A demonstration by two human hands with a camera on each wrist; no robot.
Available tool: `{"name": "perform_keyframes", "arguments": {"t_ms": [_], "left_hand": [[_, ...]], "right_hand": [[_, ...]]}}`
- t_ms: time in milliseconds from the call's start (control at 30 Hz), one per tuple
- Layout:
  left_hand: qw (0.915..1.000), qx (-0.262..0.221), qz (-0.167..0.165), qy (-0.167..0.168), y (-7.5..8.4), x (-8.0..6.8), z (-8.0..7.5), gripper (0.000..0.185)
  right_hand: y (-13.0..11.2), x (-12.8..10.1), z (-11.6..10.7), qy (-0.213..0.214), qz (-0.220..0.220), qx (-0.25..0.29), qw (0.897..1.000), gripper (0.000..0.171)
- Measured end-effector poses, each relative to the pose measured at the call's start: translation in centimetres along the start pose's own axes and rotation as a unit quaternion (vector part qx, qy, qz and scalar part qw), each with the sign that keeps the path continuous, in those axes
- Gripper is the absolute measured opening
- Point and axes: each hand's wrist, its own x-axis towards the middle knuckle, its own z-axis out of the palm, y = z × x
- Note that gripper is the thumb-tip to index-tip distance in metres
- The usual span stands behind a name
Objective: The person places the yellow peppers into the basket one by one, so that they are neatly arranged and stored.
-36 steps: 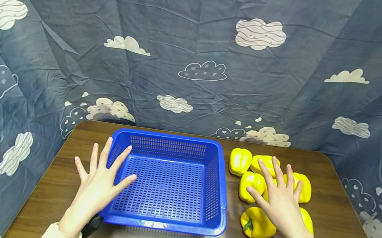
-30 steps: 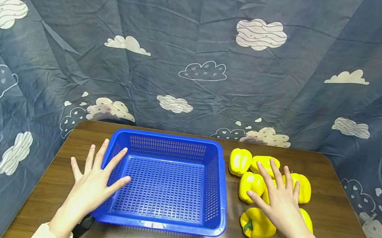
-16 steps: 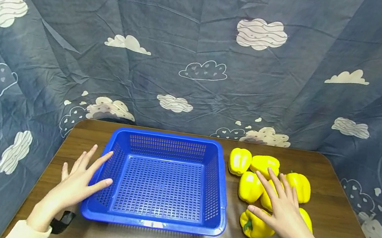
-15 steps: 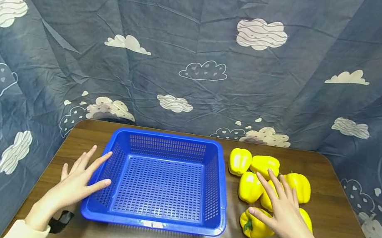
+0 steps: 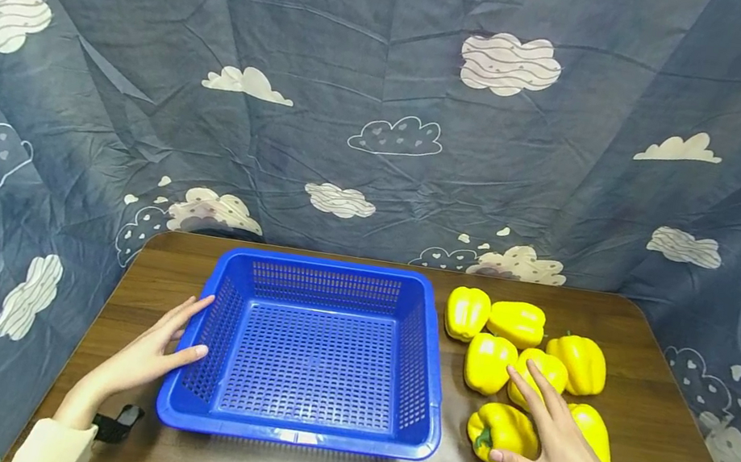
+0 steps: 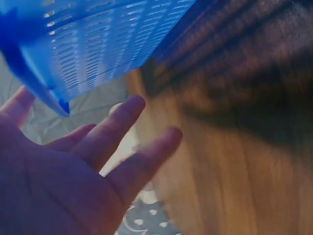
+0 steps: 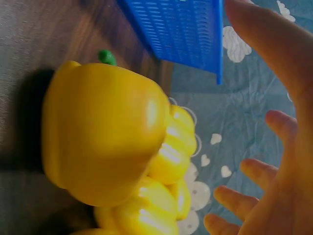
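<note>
A blue perforated plastic basket (image 5: 295, 437) stands on the table with nothing in it. At its left side is my left hand (image 5: 135, 363), thumb and fingers spread over the rim; whether it touches the rim I cannot tell. In the left wrist view the fingers (image 6: 146, 159) are apart and extended beside the basket wall (image 6: 98, 54). My right hand (image 5: 562, 451) hovers above the nearest yellow bell pepper (image 5: 502, 433), fingers extended and holding nothing. That pepper (image 7: 102, 132), with its green stem, looms below the hand in the right wrist view.
Several more yellow bell peppers (image 5: 490, 364) lie grouped right of the basket, one of them (image 5: 590, 433) partly behind my right hand. The brown wooden table (image 5: 656, 459) ends at a grey-blue cloud-patterned curtain (image 5: 398, 64) at the back and sides.
My left hand has drawn left and down from over the basket to its left rim. My right hand has moved down and right toward the nearest bell pepper. Basket and peppers stay put.
</note>
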Motion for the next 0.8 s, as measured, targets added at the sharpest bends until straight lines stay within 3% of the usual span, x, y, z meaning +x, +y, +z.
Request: {"name": "perform_keyframes", "arguments": {"t_ms": [300, 533, 800], "left_hand": [[0.9939, -0.109, -0.005, -0.016, -1.7, 0.9, 0.8, 0.068], [0.9968, -0.079, -0.013, 0.000, -1.9, 1.3, 1.3, 0.068], [0.9950, -0.098, -0.018, 0.000, -2.1, 1.1, 1.5, 0.069]], "right_hand": [[0.0, -1.3, 1.4, -0.009, 0.044, 0.024, 0.999, 0.102], [0.3, -2.3, 2.2, -0.001, 0.061, 0.031, 0.998, 0.100], [0.9, -3.2, 2.9, -0.004, 0.071, 0.025, 0.997, 0.102]]}}
